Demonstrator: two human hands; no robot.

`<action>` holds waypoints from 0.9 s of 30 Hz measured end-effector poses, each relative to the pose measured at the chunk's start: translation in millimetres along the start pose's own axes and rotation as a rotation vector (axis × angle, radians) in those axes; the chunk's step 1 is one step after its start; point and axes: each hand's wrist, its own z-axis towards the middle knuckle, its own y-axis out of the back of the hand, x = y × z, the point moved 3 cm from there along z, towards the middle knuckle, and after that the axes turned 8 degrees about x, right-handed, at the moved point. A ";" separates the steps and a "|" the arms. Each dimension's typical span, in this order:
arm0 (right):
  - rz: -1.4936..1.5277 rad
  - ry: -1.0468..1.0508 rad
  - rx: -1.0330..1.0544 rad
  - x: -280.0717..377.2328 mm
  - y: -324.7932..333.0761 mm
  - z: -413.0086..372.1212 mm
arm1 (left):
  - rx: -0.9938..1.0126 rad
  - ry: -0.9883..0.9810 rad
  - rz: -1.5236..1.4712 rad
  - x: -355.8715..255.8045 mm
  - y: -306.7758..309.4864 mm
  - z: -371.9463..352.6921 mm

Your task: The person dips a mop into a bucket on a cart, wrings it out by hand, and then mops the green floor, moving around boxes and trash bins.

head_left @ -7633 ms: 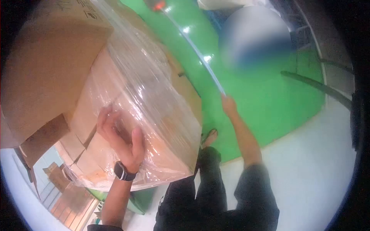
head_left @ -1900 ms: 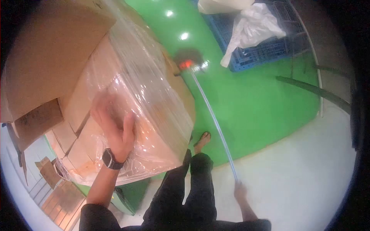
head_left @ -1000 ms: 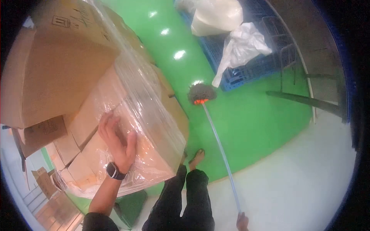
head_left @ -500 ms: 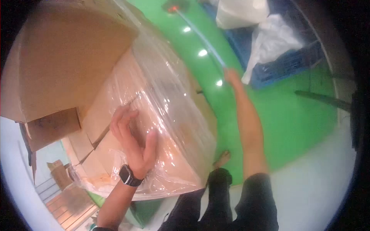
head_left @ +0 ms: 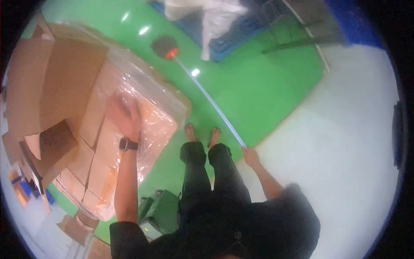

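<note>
Mop point(head_left: 207, 98), its pale handle clamped near one end in the closed right hand point(head_left: 251, 156). From this grip the handle slants forward and left to an orange collar point(head_left: 172, 53) and a dark, shaggy mop head point(head_left: 163, 45) over the glossy green floor point(head_left: 276, 82); blur hides whether the head touches it. Well left of the grip, the left hand point(head_left: 124, 113), blurred and unclosed, lies on clear stretch film point(head_left: 148, 118) around stacked cardboard cartons point(head_left: 73, 95), a dark wristwatch point(head_left: 128, 143) at its wrist. Beyond the right-hand grip, a blue plastic pallet point(head_left: 235, 45) bears white bags point(head_left: 220, 17). Left of it stand two feet point(head_left: 190, 131); to its right lies pale flooring point(head_left: 345, 138).
</note>
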 end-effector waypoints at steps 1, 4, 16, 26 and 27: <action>-0.096 0.049 0.013 -40.2 -19.9 -50.7 | -0.009 -0.011 -0.001 -11.5 4.9 -5.6; -0.094 -0.220 0.011 -69.1 -36.4 -215.8 | 0.033 -0.099 -0.069 -44.7 2.7 -28.7; 0.749 -0.640 -0.102 197.5 -149.7 -342.2 | 1.815 0.231 -0.254 -86.8 -215.4 -442.3; 2.296 -0.270 -0.005 231.0 -188.4 -69.1 | 1.083 -0.158 0.001 -45.9 -427.7 -267.1; 2.403 -0.312 0.029 235.6 -194.7 -59.9 | 1.059 -0.150 0.063 -44.0 -431.2 -264.7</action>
